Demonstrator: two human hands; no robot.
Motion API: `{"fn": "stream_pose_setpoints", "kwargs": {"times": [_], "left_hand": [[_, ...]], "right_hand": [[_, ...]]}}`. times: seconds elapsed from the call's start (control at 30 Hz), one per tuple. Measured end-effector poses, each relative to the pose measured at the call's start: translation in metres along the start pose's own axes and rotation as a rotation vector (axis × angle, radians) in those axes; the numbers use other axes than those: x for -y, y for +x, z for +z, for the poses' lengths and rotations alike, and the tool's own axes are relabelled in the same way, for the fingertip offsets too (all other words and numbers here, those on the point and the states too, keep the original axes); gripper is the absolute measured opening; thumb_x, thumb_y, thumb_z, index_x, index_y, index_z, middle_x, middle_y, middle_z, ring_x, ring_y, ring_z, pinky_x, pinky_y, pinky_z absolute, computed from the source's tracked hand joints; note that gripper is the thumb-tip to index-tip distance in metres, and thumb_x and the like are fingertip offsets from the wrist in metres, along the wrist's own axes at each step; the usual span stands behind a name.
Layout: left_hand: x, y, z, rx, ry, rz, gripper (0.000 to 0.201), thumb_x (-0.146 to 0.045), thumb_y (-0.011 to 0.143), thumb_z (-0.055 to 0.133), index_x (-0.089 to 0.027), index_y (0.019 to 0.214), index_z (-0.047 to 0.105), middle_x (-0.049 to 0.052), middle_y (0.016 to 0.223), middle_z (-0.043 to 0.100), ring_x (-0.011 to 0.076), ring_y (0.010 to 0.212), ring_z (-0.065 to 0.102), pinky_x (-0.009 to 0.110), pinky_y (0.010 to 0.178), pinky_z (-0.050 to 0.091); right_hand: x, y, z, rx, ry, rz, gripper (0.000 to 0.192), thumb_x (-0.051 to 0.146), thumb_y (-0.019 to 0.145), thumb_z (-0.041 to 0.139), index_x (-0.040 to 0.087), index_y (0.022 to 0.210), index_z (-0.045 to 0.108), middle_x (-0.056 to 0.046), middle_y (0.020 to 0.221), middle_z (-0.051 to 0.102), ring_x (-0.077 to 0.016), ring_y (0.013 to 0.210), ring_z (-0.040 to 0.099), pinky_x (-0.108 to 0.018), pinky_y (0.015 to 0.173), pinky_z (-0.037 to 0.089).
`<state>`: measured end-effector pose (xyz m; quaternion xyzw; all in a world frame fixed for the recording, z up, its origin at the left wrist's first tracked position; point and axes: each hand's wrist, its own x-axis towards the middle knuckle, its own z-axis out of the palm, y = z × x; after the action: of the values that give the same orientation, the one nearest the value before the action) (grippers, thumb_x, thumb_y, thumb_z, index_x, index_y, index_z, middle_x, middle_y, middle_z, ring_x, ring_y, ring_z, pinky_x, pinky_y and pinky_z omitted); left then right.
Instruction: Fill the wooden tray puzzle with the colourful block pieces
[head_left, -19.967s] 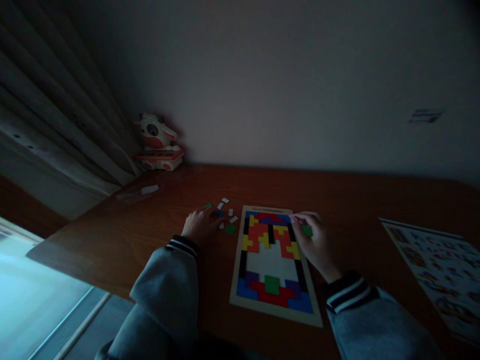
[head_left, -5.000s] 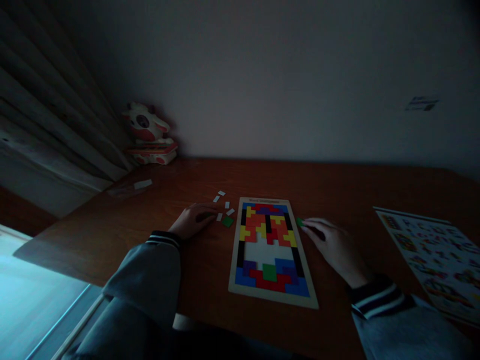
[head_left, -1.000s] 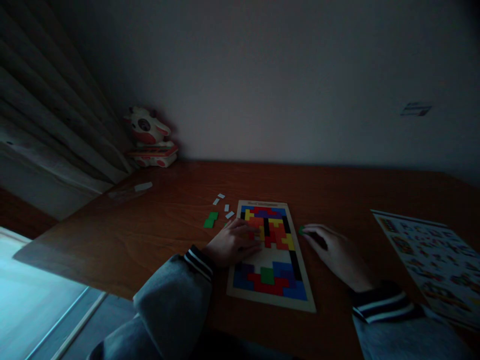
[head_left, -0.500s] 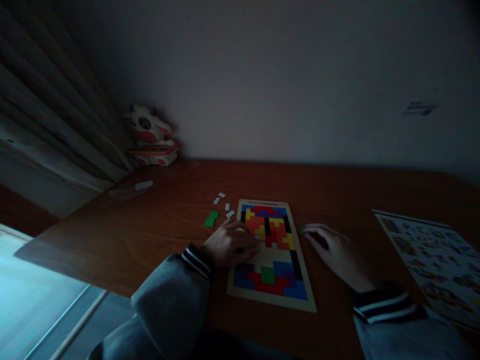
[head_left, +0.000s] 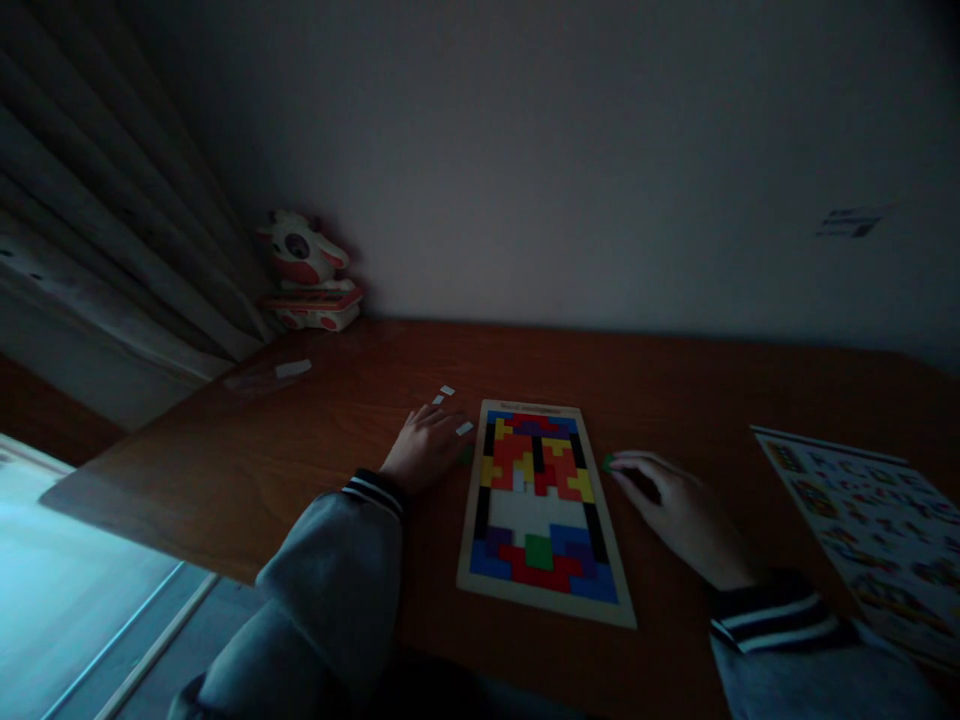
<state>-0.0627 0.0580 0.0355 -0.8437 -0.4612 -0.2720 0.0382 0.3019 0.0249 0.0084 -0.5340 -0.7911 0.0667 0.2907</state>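
Observation:
A wooden puzzle board [head_left: 547, 603] lies on the table, filled with coloured block pieces at its far and near ends. Across its middle runs a bare pale band [head_left: 529, 510]. My left hand [head_left: 426, 450] is just left of the board, palm down with fingers stretched out. A bit of green piece [head_left: 466, 456] shows by its fingertips; whatever else lies beneath the hand is hidden. To the right of the board, my right hand [head_left: 679, 510] pinches a small green puzzle piece [head_left: 607, 462] between thumb and fingers. A green square [head_left: 538, 552] sits inside the board.
Small white rectangles [head_left: 447, 390] lie beyond my left hand. A printed sheet [head_left: 862, 510] rests on the table at right. A cow-shaped toy [head_left: 311, 270] stands at the back left, near a curtain [head_left: 112, 190]. A wall rises behind the wooden table [head_left: 675, 390].
My left hand has moved left, off the board and over the spot where the loose green pieces lay, uncovering the bare band. My right hand stays put with its green piece.

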Motion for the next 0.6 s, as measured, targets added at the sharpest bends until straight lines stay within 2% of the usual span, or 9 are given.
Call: {"fn": "stream_pose_setpoints", "kwargs": {"times": [0.13, 0.27, 0.43, 0.6], "left_hand": [[0.026, 0.003, 0.009, 0.02, -0.027, -0.077, 0.031, -0.035, 0.094, 0.054, -0.023, 0.12, 0.064, 0.006, 0.121, 0.067, 0.0238, 0.115, 0.057, 0.041, 0.1, 0.045], [0.039, 0.007, 0.014, 0.063, -0.085, -0.104, 0.029, -0.036, 0.094, 0.053, -0.022, 0.115, 0.067, 0.006, 0.112, 0.071, 0.0222, 0.104, 0.064, 0.037, 0.093, 0.05], [0.042, 0.007, 0.011, 0.063, -0.108, -0.111, 0.028, -0.036, 0.095, 0.051, -0.021, 0.109, 0.07, 0.005, 0.104, 0.073, 0.0215, 0.098, 0.066, 0.034, 0.089, 0.052], [0.04, 0.006, 0.01, 0.107, -0.147, -0.027, 0.03, -0.023, 0.095, 0.046, -0.023, 0.118, 0.066, 0.004, 0.115, 0.069, 0.0197, 0.107, 0.064, 0.034, 0.097, 0.05]], "right_hand": [[0.002, 0.001, -0.001, 0.011, -0.006, 0.019, 0.022, 0.036, 0.093, 0.049, 0.023, 0.102, 0.064, -0.007, 0.108, 0.069, -0.0247, 0.099, 0.066, -0.044, 0.089, 0.052], [0.003, 0.001, -0.002, 0.001, -0.007, 0.011, 0.021, 0.036, 0.092, 0.05, 0.024, 0.1, 0.065, -0.007, 0.107, 0.07, -0.025, 0.098, 0.067, -0.044, 0.088, 0.053], [0.001, 0.0, 0.0, -0.018, 0.002, -0.003, 0.021, 0.035, 0.092, 0.05, 0.025, 0.101, 0.065, -0.007, 0.106, 0.071, -0.0245, 0.097, 0.067, -0.043, 0.087, 0.054], [-0.001, 0.0, 0.001, -0.011, 0.018, 0.002, 0.021, 0.036, 0.092, 0.051, 0.024, 0.102, 0.065, -0.007, 0.107, 0.07, -0.0245, 0.098, 0.067, -0.044, 0.088, 0.054]]}}
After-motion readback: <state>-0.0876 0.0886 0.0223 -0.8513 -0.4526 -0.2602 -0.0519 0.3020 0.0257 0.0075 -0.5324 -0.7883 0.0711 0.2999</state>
